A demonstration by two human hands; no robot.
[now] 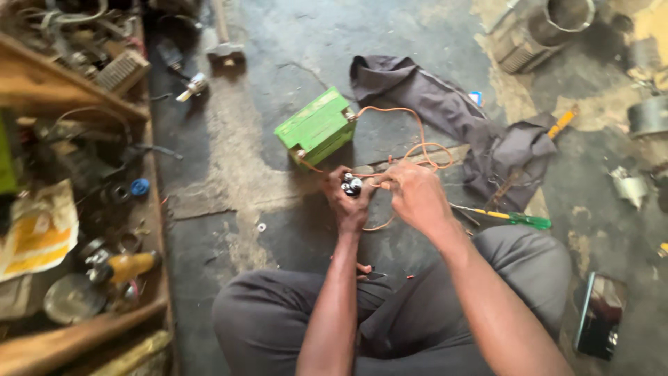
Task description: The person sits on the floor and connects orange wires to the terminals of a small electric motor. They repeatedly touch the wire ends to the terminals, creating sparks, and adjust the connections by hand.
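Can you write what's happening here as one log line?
left hand: grips small dark part | right hand: pinches orange wire at part | wire runs to green battery on floor

I had two hands up: my left hand (pixel 348 202) closed round one small black-and-silver part (pixel 351 185), my right hand (pixel 416 196) pinching the wire. I counted one green battery (pixel 316 127) on the floor, with two orange wires (pixel 417 143) running off it. One grey cloth (pixel 452 115) lay crumpled beyond. I saw two screwdrivers: one with a green handle (pixel 518 219), one with a yellow handle (pixel 562 122). One phone (pixel 600 315) lay by my knee. One wooden shelf (pixel 76 209) stood beside me, its clutter too many to count.
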